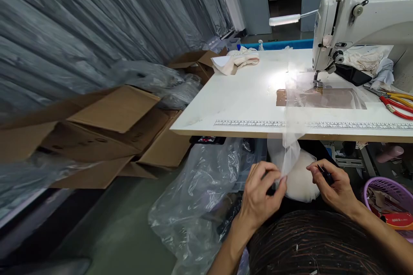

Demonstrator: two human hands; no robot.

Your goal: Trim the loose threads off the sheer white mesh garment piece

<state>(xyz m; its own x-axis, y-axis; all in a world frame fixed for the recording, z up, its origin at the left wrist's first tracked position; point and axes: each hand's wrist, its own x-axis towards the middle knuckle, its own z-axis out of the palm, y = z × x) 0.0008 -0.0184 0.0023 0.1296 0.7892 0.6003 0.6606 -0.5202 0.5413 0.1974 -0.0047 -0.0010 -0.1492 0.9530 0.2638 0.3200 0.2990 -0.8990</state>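
My left hand (263, 191) pinches the lower end of a sheer white fabric strip (292, 154), which hangs over the front edge of the white table (248, 99) and runs up toward the sewing machine (325, 38). To the right, my right hand (335, 184) is closed around a small black tool (325, 175), its tip pointing up and left. A rounded cream fabric piece (300, 180) lies between and behind the two hands, over my lap. Near the needle, sheer fabric spreads across the brown plate.
Red-handled scissors (396, 107) lie at the table's right. Folded cream cloth (240, 60) rests at its far left corner. Open cardboard boxes (116, 129) and clear plastic (200, 197) stand left. A purple basket (387, 191) sits at lower right.
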